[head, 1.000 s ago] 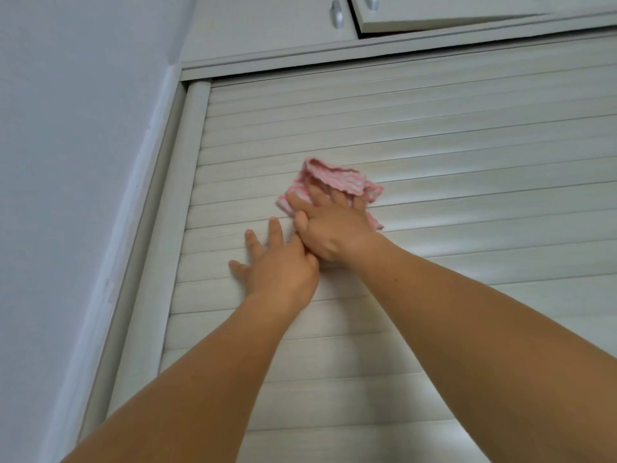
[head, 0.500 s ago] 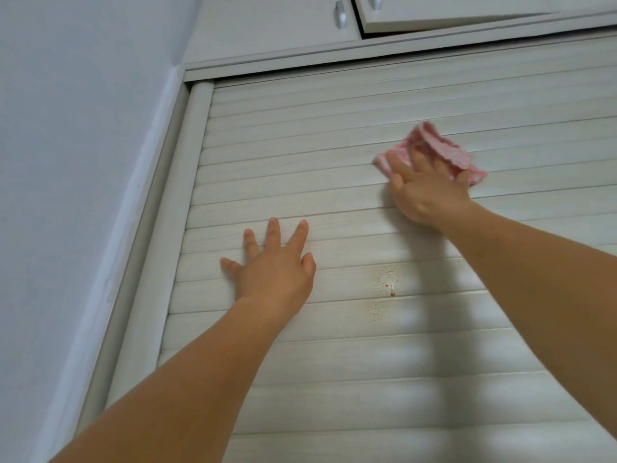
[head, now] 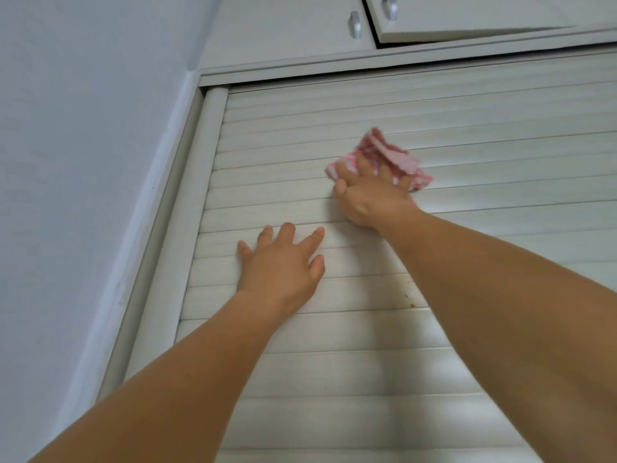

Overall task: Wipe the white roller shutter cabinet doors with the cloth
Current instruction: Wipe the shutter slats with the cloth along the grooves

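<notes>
Since the frame half a second earlier, the right hand [head: 374,202] and its cloth [head: 384,155] have shifted leftward across the slats, closing the gap to the left hand [head: 280,265], which has kept its place. Right hand: positioned just right of frame centre, palm toward the roller shutter door [head: 467,135], fingers spread over the crumpled pink-and-white cloth and pressing it flat against the slats; the cloth bunches up above and to the right of the fingertips. Left hand: positioned lower and to the left, near but apart from the right hand, laid flat on the shutter with fingers splayed and nothing in its grasp. Both forearms enter from the bottom edge of the frame. A few small brown specks [head: 409,300] sit on a slat beside the right forearm, below the cloth. A rounded vertical post [head: 187,235] borders the shutter on the left, next to the plain wall [head: 83,162] filling the left of the frame. Upper cabinet doors [head: 283,28] with metal handles [head: 355,25] occupy the top of the frame; the right-hand one stands ajar.
</notes>
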